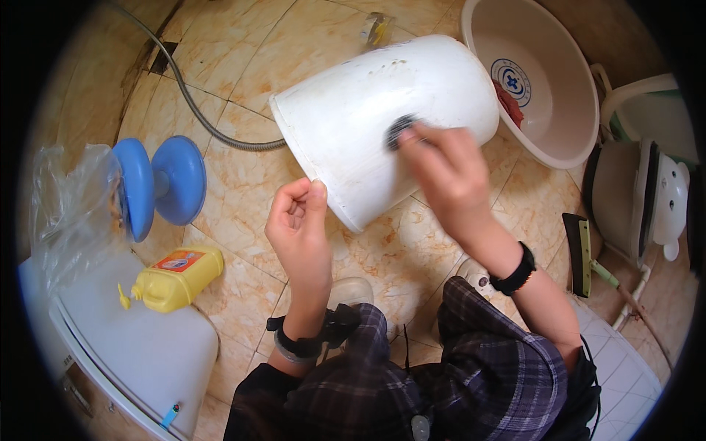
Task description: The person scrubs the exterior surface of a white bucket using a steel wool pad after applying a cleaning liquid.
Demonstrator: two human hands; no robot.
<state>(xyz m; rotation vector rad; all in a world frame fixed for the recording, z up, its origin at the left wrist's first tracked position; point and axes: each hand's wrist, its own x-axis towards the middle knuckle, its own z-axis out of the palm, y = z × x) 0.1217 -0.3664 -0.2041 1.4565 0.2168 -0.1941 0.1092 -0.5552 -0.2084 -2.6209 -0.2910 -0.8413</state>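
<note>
A white plastic bucket (353, 121) lies on its side on the tiled floor, its rim towards the left and dark marks on its upper side. My left hand (300, 215) pinches the bucket's rim between thumb and fingers. In my right hand (449, 176), blurred, is a dark scouring pad (401, 131), held against the bucket's wall. The inside of the bucket is hidden.
A metal shower hose (204, 118) runs to the bucket. Blue plastic stool (179, 181), yellow detergent bottle (182, 278) and clear plastic bag (71, 204) are at left. A large basin (562, 82) with red cloth (508, 105) and a squeegee (580, 256) are at right.
</note>
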